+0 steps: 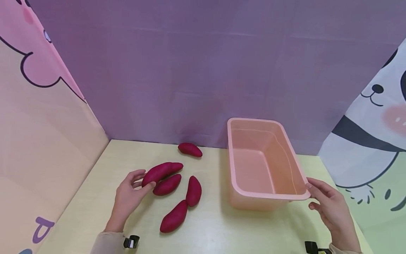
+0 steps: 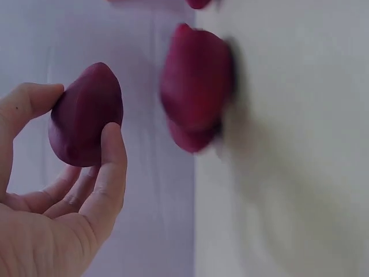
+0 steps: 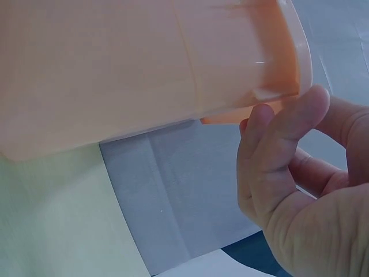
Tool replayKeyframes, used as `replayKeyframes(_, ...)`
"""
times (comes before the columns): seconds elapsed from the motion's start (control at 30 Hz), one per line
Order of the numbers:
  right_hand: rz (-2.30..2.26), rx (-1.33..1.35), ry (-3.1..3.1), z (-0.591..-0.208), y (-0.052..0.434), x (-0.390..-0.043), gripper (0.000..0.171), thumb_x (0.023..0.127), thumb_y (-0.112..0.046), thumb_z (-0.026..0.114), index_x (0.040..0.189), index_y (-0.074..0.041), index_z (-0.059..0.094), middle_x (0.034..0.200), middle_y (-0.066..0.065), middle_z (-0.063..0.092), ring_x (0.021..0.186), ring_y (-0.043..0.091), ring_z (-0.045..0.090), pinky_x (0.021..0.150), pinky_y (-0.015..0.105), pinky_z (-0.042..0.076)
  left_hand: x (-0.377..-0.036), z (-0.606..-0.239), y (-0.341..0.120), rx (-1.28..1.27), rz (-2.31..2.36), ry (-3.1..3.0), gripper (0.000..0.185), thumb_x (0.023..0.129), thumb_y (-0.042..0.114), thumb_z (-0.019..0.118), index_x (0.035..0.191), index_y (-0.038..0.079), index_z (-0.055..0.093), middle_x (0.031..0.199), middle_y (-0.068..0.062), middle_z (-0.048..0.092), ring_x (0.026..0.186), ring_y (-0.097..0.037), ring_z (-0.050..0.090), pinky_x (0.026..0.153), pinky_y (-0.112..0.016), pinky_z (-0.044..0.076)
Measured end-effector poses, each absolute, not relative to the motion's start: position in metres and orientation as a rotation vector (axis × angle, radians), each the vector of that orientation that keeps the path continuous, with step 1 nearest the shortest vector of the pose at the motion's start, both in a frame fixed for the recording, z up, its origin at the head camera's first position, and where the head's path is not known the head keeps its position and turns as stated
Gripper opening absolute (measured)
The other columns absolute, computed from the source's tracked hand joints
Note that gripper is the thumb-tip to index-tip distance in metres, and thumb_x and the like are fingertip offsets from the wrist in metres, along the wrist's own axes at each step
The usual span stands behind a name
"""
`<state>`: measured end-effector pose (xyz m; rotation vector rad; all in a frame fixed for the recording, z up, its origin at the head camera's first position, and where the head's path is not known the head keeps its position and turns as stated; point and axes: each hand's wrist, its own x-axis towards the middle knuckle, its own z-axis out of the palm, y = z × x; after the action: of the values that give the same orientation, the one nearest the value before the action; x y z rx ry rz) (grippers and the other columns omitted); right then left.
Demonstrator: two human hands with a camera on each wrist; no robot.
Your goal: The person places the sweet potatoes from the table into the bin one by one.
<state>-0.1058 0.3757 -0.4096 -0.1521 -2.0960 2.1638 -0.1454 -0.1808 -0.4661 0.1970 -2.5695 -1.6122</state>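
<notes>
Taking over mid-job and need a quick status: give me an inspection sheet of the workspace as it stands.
Surface: pale yellow table.
Job's things: five purple sweet potatoes; one gripped, four lying on the table. Pink tub upright, nothing inside.
Clutter: nothing seen.
Hands: left hand pinches the near end of that sweet potato; right hand touches the tub's near right corner.
Cables: nothing seen.
Surroundings: purple back wall, cartoon panels on both sides.
</notes>
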Motion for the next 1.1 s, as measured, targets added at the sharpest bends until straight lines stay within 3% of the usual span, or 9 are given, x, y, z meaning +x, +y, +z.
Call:
replayKeyframes(0.3, 2.173, -0.139, -2.092, -0.409, 0.374, -0.102, 0.022, 0.098, -0.003, 0.063, 0.114, -0.013, 0.075, 0.096, -0.003, 0.072, 0.076, 0.010, 0.065, 0.051, 0.023, 0.052, -0.171, -0.419, -0.139, -0.032, -1.657, -2.576, 0.063, 0.085, 0.038, 0.081, 0.137, 0.013, 0.056, 0.132, -0.009, 0.061, 0.114, -0.030, 0.061, 0.087, -0.043, 0.054)
replayKeyframes(0.53, 2.163, -0.124, -2.110, -0.409, 0.370, -0.102, 0.021, 0.098, -0.005, 0.063, 0.115, -0.012, 0.073, 0.097, -0.003, 0.071, 0.077, 0.011, 0.065, 0.052, 0.024, 0.053, -0.196, -0.381, -0.097, -0.223, -1.735, -2.549, 0.060, 0.083, 0.028, 0.083, 0.136, 0.014, 0.058, 0.127, -0.004, 0.063, 0.111, -0.028, 0.061, 0.076, -0.038, 0.058)
replayKeyframes(0.77, 2.134, -0.132, -2.147, -0.409, 0.368, -0.103, 0.021, 0.098, -0.007, 0.065, 0.116, -0.013, 0.073, 0.098, -0.003, 0.071, 0.077, 0.011, 0.065, 0.051, 0.024, 0.053, -0.220, -0.351, -0.045, -0.447, -1.658, -2.555, 0.056, 0.081, 0.028, 0.084, 0.130, 0.012, 0.062, 0.118, -0.001, 0.066, 0.104, -0.021, 0.064, 0.089, -0.038, 0.053)
replayKeyframes(1.1, 2.140, -0.143, -2.138, -0.406, 0.365, -0.101, 0.021, 0.098, -0.008, 0.066, 0.117, -0.012, 0.073, 0.099, -0.003, 0.071, 0.078, 0.011, 0.065, 0.051, 0.025, 0.053, -0.260, -0.315, 0.054, -0.628, -1.658, -2.624, 0.053, 0.080, 0.032, 0.082, 0.126, 0.010, 0.065, 0.116, 0.001, 0.066, 0.103, -0.014, 0.063, 0.081, -0.025, 0.053)
